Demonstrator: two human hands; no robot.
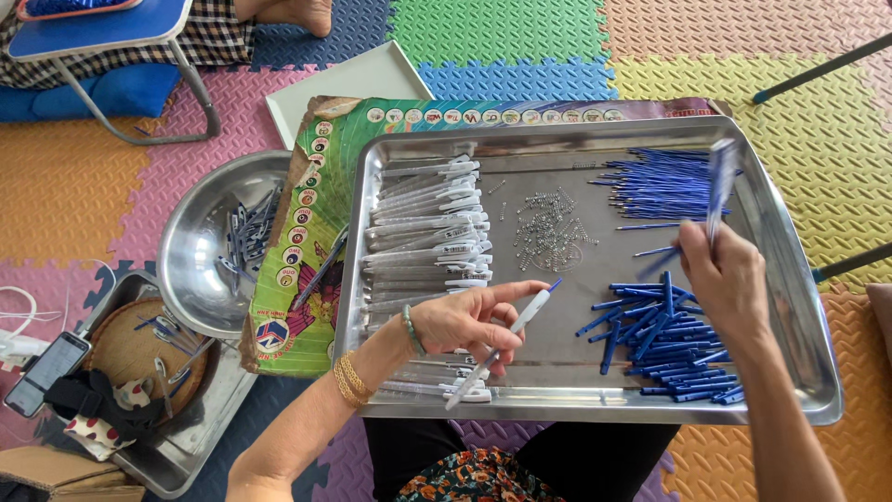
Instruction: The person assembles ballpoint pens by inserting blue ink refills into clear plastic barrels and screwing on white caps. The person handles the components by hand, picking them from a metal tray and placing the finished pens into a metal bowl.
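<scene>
- Left hand (465, 321) pinched a slim white pen barrel (506, 339), blue tip up, low over the steel tray (790, 279), just right of the stacked white pen barrels (427, 232).
- Light, stiff, smooth plastic, by the look; mid-shaft was the sure grip.
- Small metal springs (548, 228) lay mid-tray.
- Right hand (729, 279), palm down, fingers curled, gripped blurred blue refills (717, 191) above the loose blue refill pile (669, 339).

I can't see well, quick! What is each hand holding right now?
Left hand: closed on a white pen barrel.
Right hand: closed on thin blue refills, blurred.
</scene>
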